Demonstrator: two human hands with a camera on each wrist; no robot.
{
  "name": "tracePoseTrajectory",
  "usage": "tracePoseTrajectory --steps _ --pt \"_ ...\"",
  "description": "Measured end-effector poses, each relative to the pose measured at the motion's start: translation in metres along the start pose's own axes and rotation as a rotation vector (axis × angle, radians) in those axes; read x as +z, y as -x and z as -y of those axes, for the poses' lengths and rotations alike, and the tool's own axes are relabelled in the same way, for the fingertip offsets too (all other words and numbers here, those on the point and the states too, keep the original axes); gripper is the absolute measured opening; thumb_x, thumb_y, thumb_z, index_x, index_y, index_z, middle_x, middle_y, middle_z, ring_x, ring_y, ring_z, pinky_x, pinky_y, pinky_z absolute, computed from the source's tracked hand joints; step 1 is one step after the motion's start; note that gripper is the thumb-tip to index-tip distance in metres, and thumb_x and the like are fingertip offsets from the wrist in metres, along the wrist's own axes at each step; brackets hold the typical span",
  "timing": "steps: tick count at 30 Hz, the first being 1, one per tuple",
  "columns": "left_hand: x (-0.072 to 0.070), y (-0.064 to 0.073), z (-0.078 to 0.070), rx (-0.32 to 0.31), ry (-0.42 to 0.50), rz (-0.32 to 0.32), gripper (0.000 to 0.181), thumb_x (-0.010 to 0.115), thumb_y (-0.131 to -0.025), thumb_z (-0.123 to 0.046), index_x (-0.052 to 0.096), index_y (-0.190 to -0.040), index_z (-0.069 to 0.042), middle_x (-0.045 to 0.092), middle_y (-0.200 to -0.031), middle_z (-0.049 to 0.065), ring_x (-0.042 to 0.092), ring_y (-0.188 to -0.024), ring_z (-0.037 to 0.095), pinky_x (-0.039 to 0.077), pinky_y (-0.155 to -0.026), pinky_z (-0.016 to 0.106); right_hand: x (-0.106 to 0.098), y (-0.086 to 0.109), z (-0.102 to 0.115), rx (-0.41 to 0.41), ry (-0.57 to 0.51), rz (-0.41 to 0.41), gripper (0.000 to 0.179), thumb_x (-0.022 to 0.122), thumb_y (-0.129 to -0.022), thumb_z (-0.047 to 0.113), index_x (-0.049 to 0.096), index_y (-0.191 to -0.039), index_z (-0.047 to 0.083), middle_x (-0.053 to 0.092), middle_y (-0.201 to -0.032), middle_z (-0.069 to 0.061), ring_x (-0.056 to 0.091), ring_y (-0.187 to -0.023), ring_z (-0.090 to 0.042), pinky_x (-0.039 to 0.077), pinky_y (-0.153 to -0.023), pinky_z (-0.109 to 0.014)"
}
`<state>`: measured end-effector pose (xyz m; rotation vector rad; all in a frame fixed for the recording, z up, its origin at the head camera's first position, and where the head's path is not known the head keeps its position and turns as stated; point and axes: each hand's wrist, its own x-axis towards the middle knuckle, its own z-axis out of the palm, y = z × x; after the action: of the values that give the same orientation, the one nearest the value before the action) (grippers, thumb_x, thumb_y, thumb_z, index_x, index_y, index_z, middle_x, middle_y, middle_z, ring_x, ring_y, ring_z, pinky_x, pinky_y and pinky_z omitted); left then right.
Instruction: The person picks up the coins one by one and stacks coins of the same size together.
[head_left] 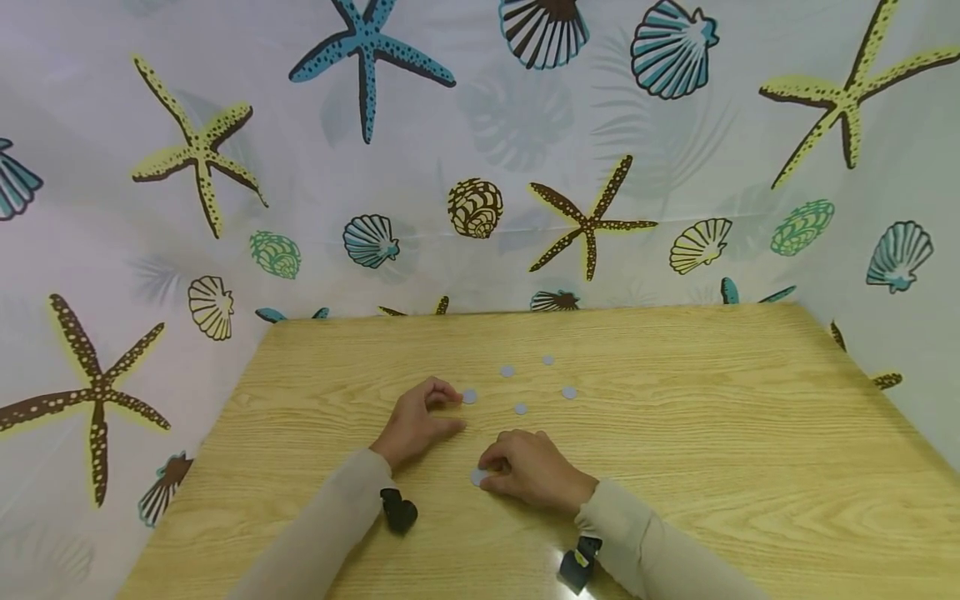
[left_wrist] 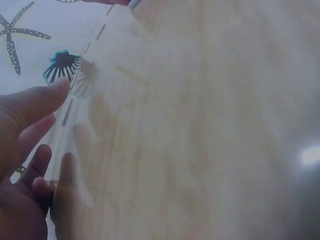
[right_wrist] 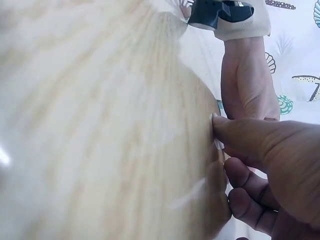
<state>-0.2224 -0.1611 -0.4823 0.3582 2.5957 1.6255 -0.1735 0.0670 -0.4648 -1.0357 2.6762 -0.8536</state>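
My right hand point(head_left: 536, 471) pinches a small flat pale-grey disc point(head_left: 479, 477) between thumb and fingers, low over the wooden table. In the right wrist view, a thin white edge of that disc point(right_wrist: 219, 144) shows by the thumb point(right_wrist: 240, 135). My left hand point(head_left: 422, 422) holds nothing; its thumb and fingers are spread apart, with the fingertips right beside another pale disc point(head_left: 469, 397). The left wrist view shows the left thumb point(left_wrist: 45, 100) apart from the loosely bent fingers.
More pale discs lie beyond the hands: one disc point(head_left: 521, 409) nearest, others such as a disc point(head_left: 507, 371) and a disc point(head_left: 570, 392) further back. The wooden table point(head_left: 712, 400) meets a curtain point(head_left: 420, 192) printed with starfish and shells.
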Motion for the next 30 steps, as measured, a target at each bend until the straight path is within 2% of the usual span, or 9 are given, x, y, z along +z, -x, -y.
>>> tracePoseTrajectory --steps 7,13,18,23,30 --pt "0.003 -0.015 0.002 0.004 -0.027 -0.034 0.037 0.086 -0.08 -0.009 0.06 -0.106 -0.01 0.072 -0.112 0.001 0.061 -0.118 0.026 0.041 -0.106 0.048 -0.001 0.0 -0.001 -0.008 -0.007 0.0 0.02 0.079 -0.087 0.027 0.078 -0.101 0.013 0.067 -0.088 0.009 0.054 -0.078 -0.003 0.039 -0.072 -0.035" --pt "0.005 -0.023 0.002 0.003 -0.052 -0.048 0.034 0.086 -0.08 -0.01 0.061 -0.103 -0.01 0.073 -0.11 0.002 0.063 -0.113 0.025 0.043 -0.103 0.046 0.0 0.0 -0.002 -0.01 0.003 0.003 0.02 0.079 -0.087 0.027 0.078 -0.102 0.012 0.067 -0.089 0.009 0.054 -0.079 -0.003 0.039 -0.073 -0.035" --pt "0.007 -0.026 0.001 -0.008 -0.073 -0.057 0.032 0.086 -0.08 -0.009 0.06 -0.099 -0.01 0.073 -0.107 0.002 0.064 -0.108 0.024 0.044 -0.102 0.046 0.0 0.0 -0.001 -0.023 0.01 0.01 0.022 0.079 -0.087 0.027 0.077 -0.102 0.011 0.068 -0.09 0.007 0.055 -0.08 -0.003 0.04 -0.073 -0.034" --pt "0.007 -0.029 0.0 -0.038 -0.054 -0.065 0.03 0.085 -0.079 -0.008 0.06 -0.094 -0.01 0.075 -0.101 0.0 0.066 -0.102 0.022 0.045 -0.1 0.046 0.0 0.0 -0.001 -0.027 0.014 0.005 0.021 0.079 -0.086 0.027 0.078 -0.101 0.012 0.068 -0.089 0.008 0.055 -0.079 -0.003 0.04 -0.073 -0.034" --pt "0.008 -0.031 0.0 -0.025 -0.057 -0.049 0.03 0.085 -0.081 -0.008 0.058 -0.094 -0.008 0.074 -0.099 -0.001 0.066 -0.099 0.021 0.047 -0.097 0.046 -0.001 0.0 -0.001 -0.025 0.006 0.008 0.021 0.079 -0.086 0.026 0.077 -0.101 0.011 0.068 -0.089 0.008 0.055 -0.08 -0.003 0.04 -0.074 -0.034"
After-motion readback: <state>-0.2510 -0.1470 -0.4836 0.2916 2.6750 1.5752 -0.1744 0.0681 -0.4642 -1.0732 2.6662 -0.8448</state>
